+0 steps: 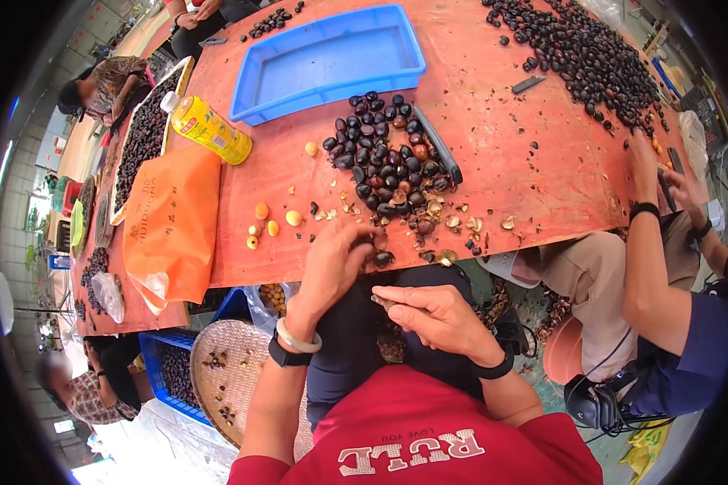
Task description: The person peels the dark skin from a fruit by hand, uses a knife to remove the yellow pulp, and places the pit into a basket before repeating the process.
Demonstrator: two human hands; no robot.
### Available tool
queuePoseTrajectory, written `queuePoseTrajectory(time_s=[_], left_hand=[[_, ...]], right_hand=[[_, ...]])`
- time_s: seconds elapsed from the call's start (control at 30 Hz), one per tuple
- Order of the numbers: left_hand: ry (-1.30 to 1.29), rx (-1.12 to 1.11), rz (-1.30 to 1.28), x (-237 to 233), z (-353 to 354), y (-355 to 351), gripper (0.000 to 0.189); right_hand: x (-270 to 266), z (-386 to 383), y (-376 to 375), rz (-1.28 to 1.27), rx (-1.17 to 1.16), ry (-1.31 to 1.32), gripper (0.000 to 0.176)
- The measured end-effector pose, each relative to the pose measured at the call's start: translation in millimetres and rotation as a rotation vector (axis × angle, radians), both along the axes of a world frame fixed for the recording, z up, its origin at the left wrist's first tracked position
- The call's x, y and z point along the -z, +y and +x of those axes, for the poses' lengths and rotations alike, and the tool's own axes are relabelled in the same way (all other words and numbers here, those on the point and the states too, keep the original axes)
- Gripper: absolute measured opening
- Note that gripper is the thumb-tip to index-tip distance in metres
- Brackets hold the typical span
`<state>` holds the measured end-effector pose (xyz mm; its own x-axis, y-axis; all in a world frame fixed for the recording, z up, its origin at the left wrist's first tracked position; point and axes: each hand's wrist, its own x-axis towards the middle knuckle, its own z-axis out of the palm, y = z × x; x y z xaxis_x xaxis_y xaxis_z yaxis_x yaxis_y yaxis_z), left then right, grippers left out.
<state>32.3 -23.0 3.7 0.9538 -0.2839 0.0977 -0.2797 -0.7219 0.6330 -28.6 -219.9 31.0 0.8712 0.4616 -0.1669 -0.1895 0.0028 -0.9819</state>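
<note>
Our left hand [336, 260] is nearer: the dark nut [383, 259] sits just off its curled fingertips, mid-frame, below the pile [388, 162] (too round for an obvious long axis, lol). Can't tell if they're pinching anything. Lower right of it, our right hand [437, 321] grips something slim [381, 301].

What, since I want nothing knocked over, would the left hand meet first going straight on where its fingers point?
Probably the glossy black rounded nut just off the left hand's fingertips, near the edge of the red wooden table; depth is unclear, so they may already touch.
</note>
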Motion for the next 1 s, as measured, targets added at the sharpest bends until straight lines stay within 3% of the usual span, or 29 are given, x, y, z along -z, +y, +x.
queuePoseTrajectory(time_s=[0.07, 0.13, 0.17, 0.2, 0.3, 0.4, 1.0], left_hand=[[0.071, 0.071, 0.013, -8.1, -14.3, 1.1, 0.023], [0.506, 0.01, -0.452, -14.0, -25.3, 0.8, 0.022], [0.529, -0.048, -0.635, -6.7, -24.5, 4.1, 0.022], [0.523, -0.051, -0.637, -4.4, -24.9, 9.2, 0.022], [0.621, -0.131, -1.176, -3.3, -23.4, 19.1, 0.028], [0.632, -0.178, -1.369, -9.8, -26.5, 13.1, 0.03], [0.645, -0.131, -1.505, 6.3, -32.3, -1.8, 0.033]], right_hand=[[0.0, -2.0, 0.8, 0.055, 0.003, 0.055, 0.029], [-1.0, -3.0, -0.3, 0.096, 0.001, 0.146, 0.032], [0.3, -3.5, 0.6, 0.145, 0.08, 0.217, 0.033], [1.0, -3.1, 1.7, 0.195, 0.158, 0.285, 0.035], [-1.3, 0.2, 3.0, 0.189, 0.153, 0.278, 0.038], [-6.5, 4.3, 8.4, 0.186, 0.14, 0.269, 0.038], [-3.7, 22.3, 35.5, 0.231, 0.121, 0.261, 0.044]])
